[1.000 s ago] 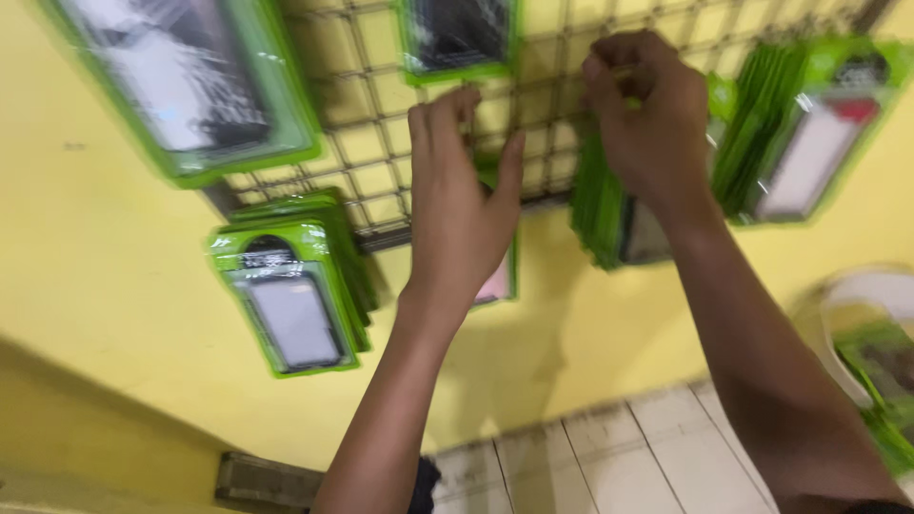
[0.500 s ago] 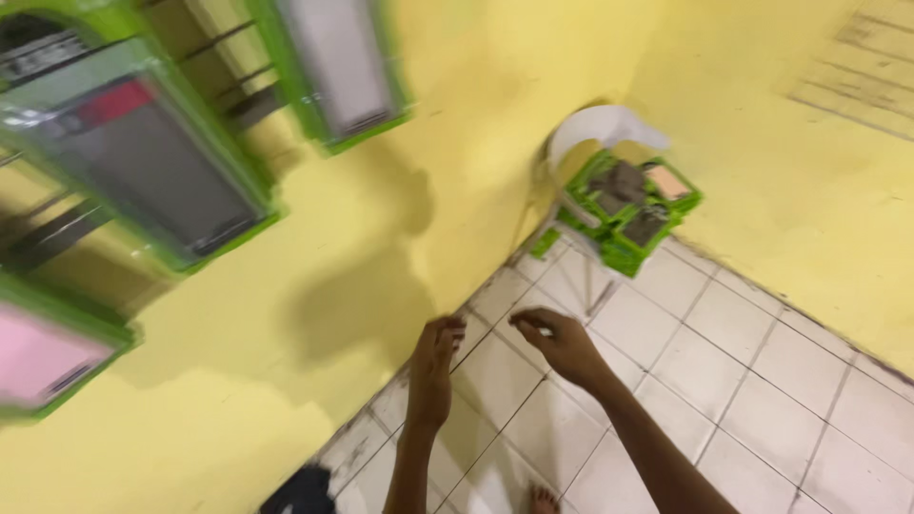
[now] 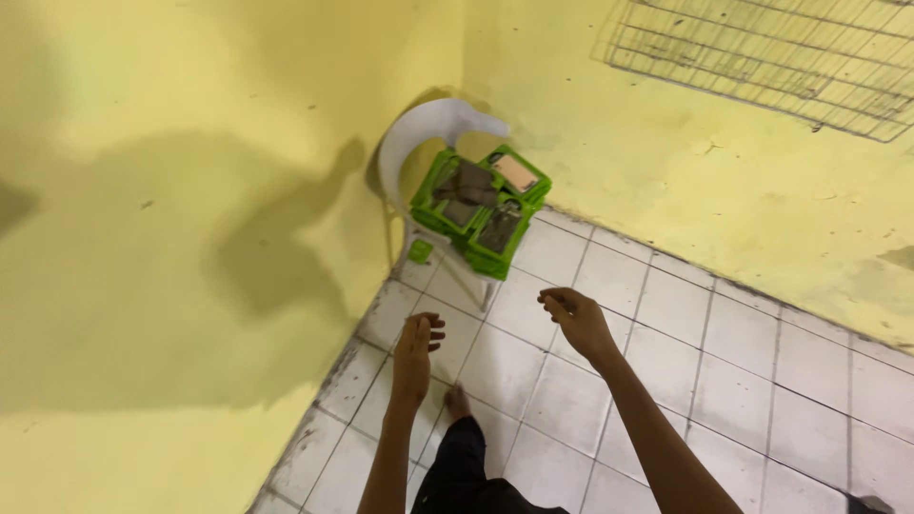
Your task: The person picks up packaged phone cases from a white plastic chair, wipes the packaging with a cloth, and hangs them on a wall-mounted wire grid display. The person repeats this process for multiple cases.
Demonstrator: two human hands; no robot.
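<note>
While both arms stretch out over the white tiled floor [image 3: 762, 352], neither hand holds anything. The left hand [image 3: 415, 347] hangs with its fingers loosely curled, and the right hand [image 3: 576, 319] is half open, palm turned down, fingers bent. Ahead of them, in the corner of the yellow walls, one white plastic chair [image 3: 433, 143] serves as the holder for a heap of flat green packages [image 3: 481, 205]. The heap fills the seat, well apart from both hands. At least four packages show, but the exact count cannot be told. They lie flat, their long sides running roughly from the chair back out toward the room. One wire grid panel [image 3: 762, 62] hangs bare on the right-hand wall.
</note>
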